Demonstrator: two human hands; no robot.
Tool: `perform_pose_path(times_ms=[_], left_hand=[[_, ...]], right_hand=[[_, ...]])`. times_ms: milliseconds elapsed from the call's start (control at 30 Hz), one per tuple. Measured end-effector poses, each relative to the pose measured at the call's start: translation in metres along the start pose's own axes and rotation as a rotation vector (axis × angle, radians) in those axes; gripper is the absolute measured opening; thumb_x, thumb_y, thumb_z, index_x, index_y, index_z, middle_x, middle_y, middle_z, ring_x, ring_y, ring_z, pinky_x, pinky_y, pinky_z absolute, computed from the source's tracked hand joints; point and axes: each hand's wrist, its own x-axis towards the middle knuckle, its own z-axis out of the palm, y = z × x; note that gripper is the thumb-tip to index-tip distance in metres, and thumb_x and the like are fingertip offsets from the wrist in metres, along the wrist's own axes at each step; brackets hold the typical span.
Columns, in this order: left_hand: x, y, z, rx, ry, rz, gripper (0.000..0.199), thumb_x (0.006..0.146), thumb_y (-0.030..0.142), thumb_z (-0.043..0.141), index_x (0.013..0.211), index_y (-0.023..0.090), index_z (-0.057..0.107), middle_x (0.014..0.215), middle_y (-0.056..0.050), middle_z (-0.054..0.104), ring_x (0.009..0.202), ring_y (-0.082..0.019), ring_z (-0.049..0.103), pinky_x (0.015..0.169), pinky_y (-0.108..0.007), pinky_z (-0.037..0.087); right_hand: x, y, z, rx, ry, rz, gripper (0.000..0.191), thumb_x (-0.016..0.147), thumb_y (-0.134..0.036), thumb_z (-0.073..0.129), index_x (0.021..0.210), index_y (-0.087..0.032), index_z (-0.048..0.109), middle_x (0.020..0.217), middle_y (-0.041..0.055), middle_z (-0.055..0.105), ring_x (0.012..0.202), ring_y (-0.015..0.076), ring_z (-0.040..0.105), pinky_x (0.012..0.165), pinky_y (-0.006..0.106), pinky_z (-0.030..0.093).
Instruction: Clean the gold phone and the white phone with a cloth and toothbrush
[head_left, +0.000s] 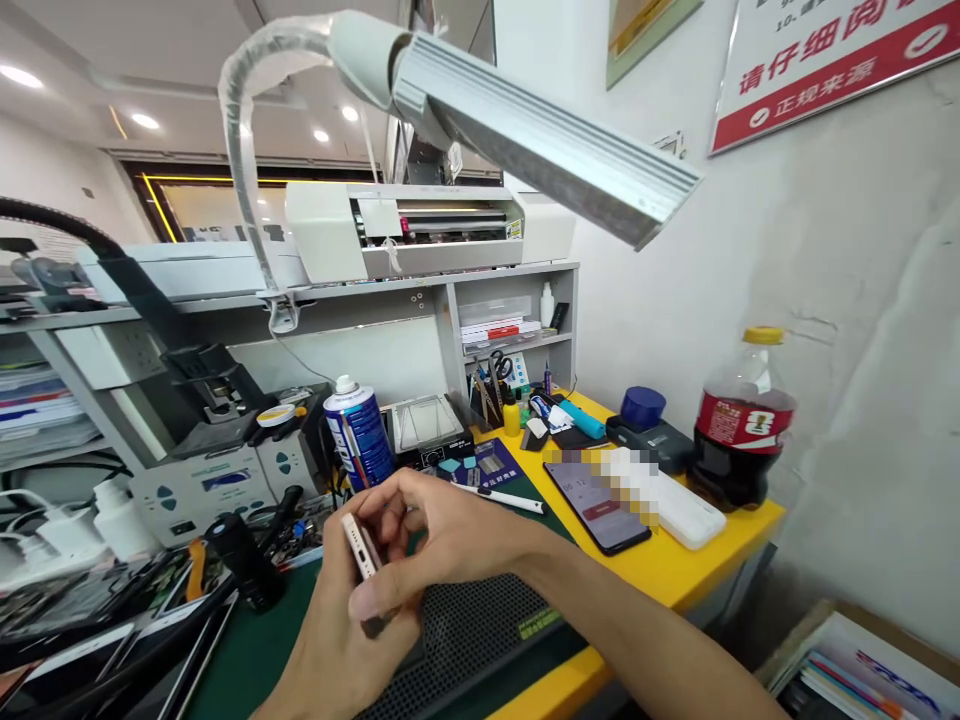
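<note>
A phone (pixel 361 547) is held up between both hands above the workbench, its narrow end with the charging port and small holes turned to the camera. My left hand (pixel 341 640) wraps round the phone from below and the left. My right hand (pixel 420 540) reaches over from the right, its thumb pressed on the phone's lower edge and its other fingers curled behind. Most of the phone's faces are hidden by the fingers. Under the hands lie a black perforated mat (pixel 480 640) and a green mat (pixel 247 650).
A blue spray can (pixel 358 435) stands behind the hands. To the right are a white pen (pixel 510 500), a lit phone (pixel 596 505), a white power bank (pixel 675 505) and a cola bottle (pixel 742 425). A black flashlight (pixel 244 560) and loose parts crowd the left. A lamp (pixel 525 130) hangs overhead.
</note>
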Motion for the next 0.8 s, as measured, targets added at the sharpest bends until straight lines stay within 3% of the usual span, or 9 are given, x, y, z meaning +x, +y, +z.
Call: perform_pose_path(times_ms=[167,267,400,500,600,667,800], left_hand=[[-0.004,0.002,0.004,0.004,0.022,0.004,0.074,0.071,0.03,0.061,0.139,0.023,0.033,0.1,-0.006,0.054,0.079,-0.022,0.06,0.058,-0.03,0.053],[-0.002,-0.002,0.003,0.033,-0.018,0.013,0.082,0.069,0.027,0.062,0.144,0.023,0.029,0.097,-0.006,0.055,0.07,-0.021,0.059,0.053,-0.03,0.052],[0.001,-0.014,-0.005,0.063,-0.159,0.086,0.091,0.066,0.022,0.067,0.148,0.024,0.026,0.105,-0.01,0.058,0.081,-0.026,0.063,0.068,-0.036,0.057],[0.003,-0.019,-0.014,0.083,-0.206,0.16,0.09,0.068,0.023,0.067,0.149,0.029,0.028,0.107,-0.01,0.055,0.09,-0.029,0.062,0.077,-0.039,0.056],[0.006,-0.017,-0.023,0.054,-0.24,0.183,0.08,0.078,0.029,0.061,0.149,0.031,0.026,0.102,-0.007,0.051,0.093,-0.027,0.057,0.083,-0.042,0.051],[0.007,-0.016,-0.027,0.002,-0.27,0.164,0.072,0.084,0.035,0.055,0.149,0.031,0.023,0.101,-0.007,0.048,0.092,-0.026,0.053,0.085,-0.042,0.047],[-0.003,-0.014,-0.03,-0.12,-0.29,0.091,0.07,0.089,0.059,0.047,0.148,0.03,0.023,0.101,-0.007,0.046,0.091,-0.027,0.048,0.085,-0.044,0.04]], right_hand=[[0.005,0.005,0.011,0.168,0.092,-0.029,0.06,0.048,-0.024,0.094,0.098,-0.022,0.061,0.079,-0.0068,0.055,0.065,0.0075,0.049,0.055,0.017,0.041],[0.01,0.008,0.017,0.218,0.159,-0.033,0.053,0.049,-0.03,0.094,0.09,-0.021,0.062,0.068,-0.0081,0.053,0.054,0.0074,0.048,0.046,0.017,0.04],[0.018,0.013,0.018,0.23,0.356,-0.037,0.039,0.073,-0.052,0.077,0.069,-0.017,0.06,0.055,-0.0052,0.052,0.042,0.0074,0.046,0.037,0.018,0.038],[0.02,0.013,-0.002,0.263,0.458,-0.099,0.044,0.09,-0.053,0.056,0.068,-0.015,0.061,0.049,-0.0052,0.047,0.038,0.0076,0.043,0.035,0.02,0.039],[0.018,0.011,-0.034,0.159,0.65,-0.169,0.025,0.089,-0.039,0.058,0.09,-0.015,0.067,0.059,-0.0049,0.053,0.042,0.0084,0.047,0.037,0.021,0.044],[0.016,0.011,-0.053,0.032,0.786,-0.159,0.025,0.086,-0.037,0.06,0.096,-0.015,0.067,0.064,-0.0033,0.056,0.045,0.009,0.049,0.039,0.022,0.046],[0.019,0.02,-0.072,-0.102,0.848,-0.128,0.03,0.082,-0.044,0.066,0.076,-0.015,0.064,0.061,-0.0014,0.055,0.044,0.0091,0.046,0.038,0.022,0.042]])
